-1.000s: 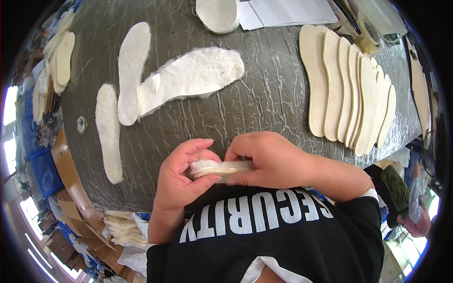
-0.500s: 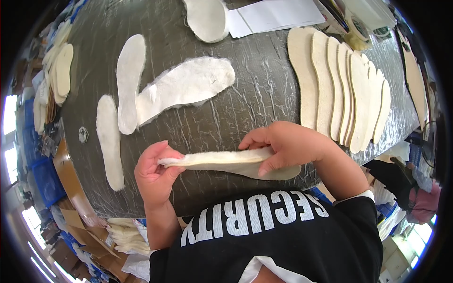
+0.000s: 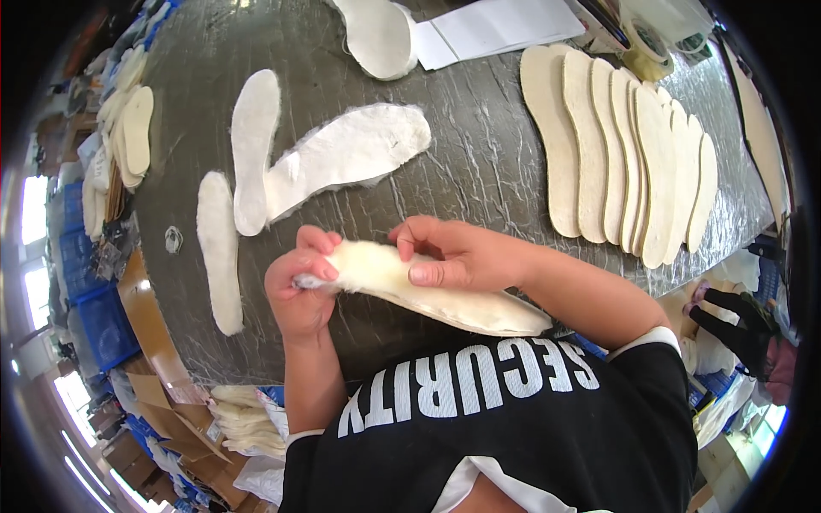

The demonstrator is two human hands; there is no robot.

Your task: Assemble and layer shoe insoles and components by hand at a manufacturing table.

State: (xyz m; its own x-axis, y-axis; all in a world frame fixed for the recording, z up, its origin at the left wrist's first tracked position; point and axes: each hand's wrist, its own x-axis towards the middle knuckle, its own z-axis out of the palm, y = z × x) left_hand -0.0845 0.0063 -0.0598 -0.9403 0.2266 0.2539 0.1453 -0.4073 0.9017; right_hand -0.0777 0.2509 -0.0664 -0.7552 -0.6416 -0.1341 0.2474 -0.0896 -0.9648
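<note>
A fleecy cream insole (image 3: 479,309) is held just above the near side of the table. My left hand (image 3: 301,286) pinches its left end, where a bit of whitish fluff pokes out by the fingers. Across the upper edge of the insole lies my right hand (image 3: 457,256), thumb and fingers curled onto the pile. The insole's far right end tapers down toward my shirt, tilted. Beyond my hands are a furry white piece (image 3: 351,154), a white insole (image 3: 255,150) touching it, and a narrower white insole (image 3: 221,256) to the left.
Overlapping beige insoles (image 3: 590,145) fan out at the right of the dark, film-covered table (image 3: 462,179). At the far edge lie another insole (image 3: 379,38) and white paper sheets (image 3: 505,30). Tape rolls (image 3: 647,56) stand at the far right; blue crates (image 3: 103,321) are at left.
The insole has rolled from edge-on so that its fleecy face shows. My right hand has slid left along it, closer to my left hand.
</note>
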